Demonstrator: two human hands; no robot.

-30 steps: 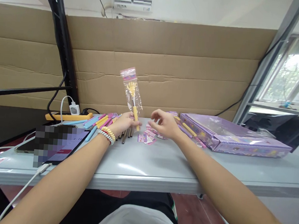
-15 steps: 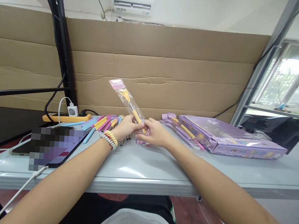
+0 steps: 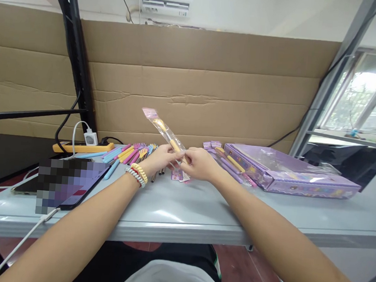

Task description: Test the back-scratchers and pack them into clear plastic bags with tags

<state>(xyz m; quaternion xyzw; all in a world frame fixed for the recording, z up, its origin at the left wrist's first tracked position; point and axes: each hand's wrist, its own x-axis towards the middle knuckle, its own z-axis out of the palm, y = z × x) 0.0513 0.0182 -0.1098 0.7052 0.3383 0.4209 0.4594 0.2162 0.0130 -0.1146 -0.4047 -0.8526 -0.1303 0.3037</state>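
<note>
You've got the yellow scratcher (image 3: 174, 145) mid-frame, tilted w/ its head toward upper left, inside a clear sleeve (image 3: 150, 113). Your left hand (image 3: 163, 160) pinches the lower handle; your right hand (image 3: 197, 163) has its fingers curled tight round the bottom end, exact grip hidden. Progress, approx.: this pc looks bagged, as do a few bagged pcs (image 3: 234, 164) mid-right by the purple box (image 3: 311, 186); the loose scratchers (image 3: 130, 153) left of centre look bare, so prob. plenty left. Materials: sleeve's thin, glossy plastic w/ a pink header; handles are smooth, slim, prob. plastic; small printed cards (image 3: 178, 176) lie flat below your hands; box is shiny, rectangular; tabletop (image 3: 166, 206) is smooth, pale grey.
</note>
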